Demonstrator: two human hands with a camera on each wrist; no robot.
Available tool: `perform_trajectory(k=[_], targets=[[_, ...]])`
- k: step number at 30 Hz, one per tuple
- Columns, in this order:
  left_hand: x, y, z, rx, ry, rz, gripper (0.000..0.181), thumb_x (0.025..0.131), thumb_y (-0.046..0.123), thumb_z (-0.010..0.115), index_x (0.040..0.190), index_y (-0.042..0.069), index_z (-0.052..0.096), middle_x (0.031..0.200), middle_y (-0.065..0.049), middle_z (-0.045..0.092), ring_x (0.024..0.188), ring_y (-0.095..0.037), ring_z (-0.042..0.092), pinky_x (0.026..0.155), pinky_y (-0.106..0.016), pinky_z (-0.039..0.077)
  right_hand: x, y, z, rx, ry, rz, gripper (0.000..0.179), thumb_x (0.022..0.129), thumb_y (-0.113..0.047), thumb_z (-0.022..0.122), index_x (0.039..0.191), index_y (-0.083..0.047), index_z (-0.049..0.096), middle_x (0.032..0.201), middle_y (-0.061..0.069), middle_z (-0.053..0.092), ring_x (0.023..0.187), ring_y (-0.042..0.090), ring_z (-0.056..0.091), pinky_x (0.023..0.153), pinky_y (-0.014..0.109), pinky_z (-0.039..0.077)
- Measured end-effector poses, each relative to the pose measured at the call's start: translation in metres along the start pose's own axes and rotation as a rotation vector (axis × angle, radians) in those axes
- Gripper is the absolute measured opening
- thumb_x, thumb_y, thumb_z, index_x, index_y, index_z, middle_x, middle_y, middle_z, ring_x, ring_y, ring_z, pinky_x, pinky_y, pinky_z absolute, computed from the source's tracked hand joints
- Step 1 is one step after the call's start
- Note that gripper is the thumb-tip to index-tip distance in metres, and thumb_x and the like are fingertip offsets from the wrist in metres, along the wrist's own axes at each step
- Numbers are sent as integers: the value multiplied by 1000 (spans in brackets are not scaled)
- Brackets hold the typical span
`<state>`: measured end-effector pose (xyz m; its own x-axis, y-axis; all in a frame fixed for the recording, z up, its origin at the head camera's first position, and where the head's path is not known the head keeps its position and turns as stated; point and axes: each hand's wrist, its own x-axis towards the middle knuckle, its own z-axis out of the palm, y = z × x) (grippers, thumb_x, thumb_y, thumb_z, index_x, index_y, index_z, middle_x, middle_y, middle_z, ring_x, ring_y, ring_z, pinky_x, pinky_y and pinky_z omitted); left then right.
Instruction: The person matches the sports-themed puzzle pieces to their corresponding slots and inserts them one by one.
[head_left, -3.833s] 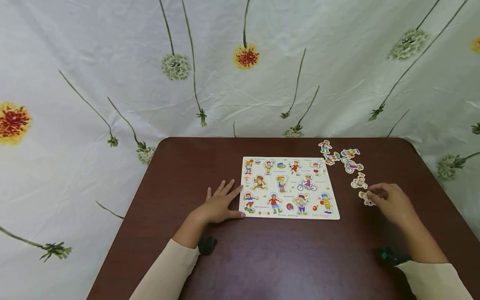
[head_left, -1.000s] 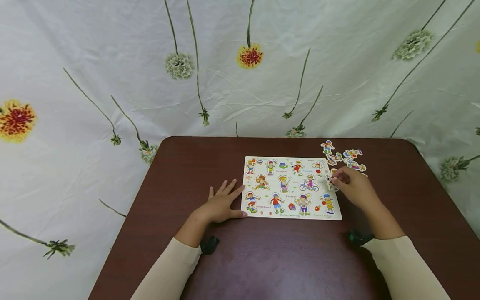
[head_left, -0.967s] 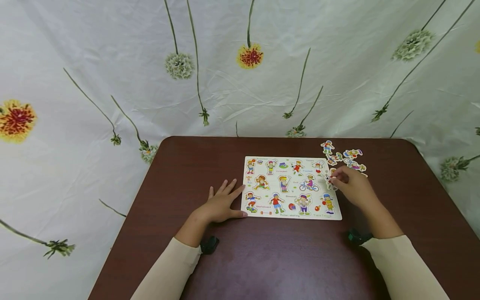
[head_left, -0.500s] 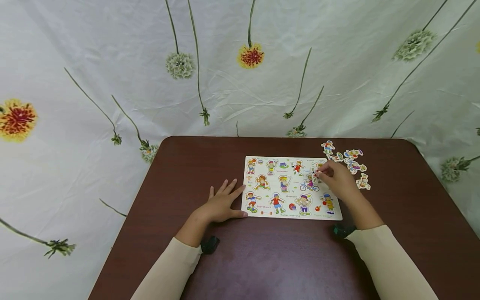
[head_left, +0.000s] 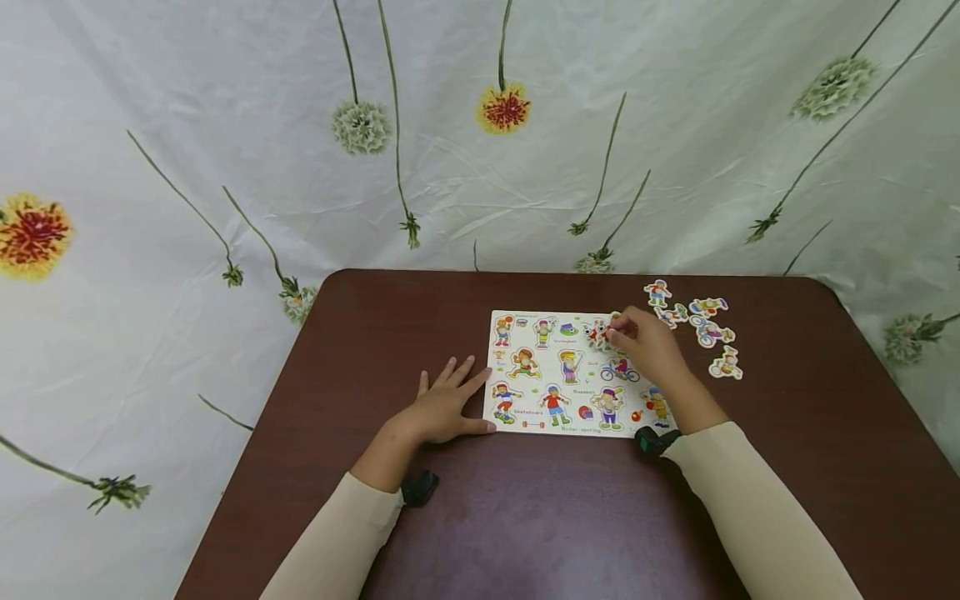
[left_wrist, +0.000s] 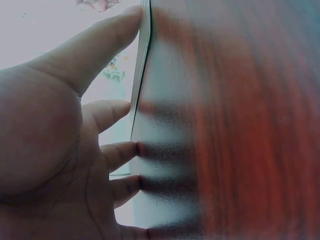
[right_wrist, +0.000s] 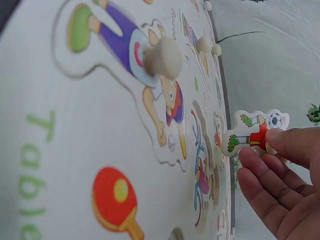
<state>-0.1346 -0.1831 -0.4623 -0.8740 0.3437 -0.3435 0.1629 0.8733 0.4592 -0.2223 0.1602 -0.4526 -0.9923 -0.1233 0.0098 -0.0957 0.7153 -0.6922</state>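
Observation:
A white wooden peg puzzle board (head_left: 549,367) with printed sport figures lies on the table. My left hand (head_left: 438,412) is spread flat at its left side; in the left wrist view the thumb and index fingertip meet the board's edge (left_wrist: 141,70). Between thumb and fingers, my right hand (head_left: 648,343) pinches a footballer puzzle piece (right_wrist: 257,130) with a red shirt, green boots and a ball. That piece is over the board's upper right part, seen edge-tilted in the right wrist view. The hand hides the board's upper right corner.
Right of the board lie several loose puzzle pieces, among them a standing figure (head_left: 657,293), a cyclist (head_left: 711,332) and a piece nearest the front (head_left: 726,364). Knobbed pieces, such as the baseball player (right_wrist: 135,50), sit in the board. A flowered curtain (head_left: 450,167) hangs behind the table (head_left: 480,517).
My right hand took the footballer piece from the table at the right and carried it left, across the board's right side to its upper part. My left hand stayed at the board's edge.

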Motion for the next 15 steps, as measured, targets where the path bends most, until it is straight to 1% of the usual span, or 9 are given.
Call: perform_trajectory(k=[5,11,15], targets=[[-1,2,-1,3,-5,3,92,89,57,70,163,30,22,173,-6,5,160,-35,-5,120,-71,-7,5,-3,4,-33,-14,-11,10,101,-15,63,103,-5,62,102,15,64,88,26,59,71,32,47],[-2,3,-3,3,-6,3,92,89,56,71,163,31,21,173,-6,5,159,-34,-5,120,-71,-7,12,-6,8,-70,-26,-32,10,100,-13,63,103,-3,62,99,16,65,86,27,59,72,34,47],[-2,3,-3,-1,-3,0,91,89,55,71,163,30,23,173,-7,6,159,-35,-4,120,-71,-6,20,-6,12,-99,-55,-29,11,101,-14,61,103,-4,61,97,16,63,85,27,57,73,36,46]])
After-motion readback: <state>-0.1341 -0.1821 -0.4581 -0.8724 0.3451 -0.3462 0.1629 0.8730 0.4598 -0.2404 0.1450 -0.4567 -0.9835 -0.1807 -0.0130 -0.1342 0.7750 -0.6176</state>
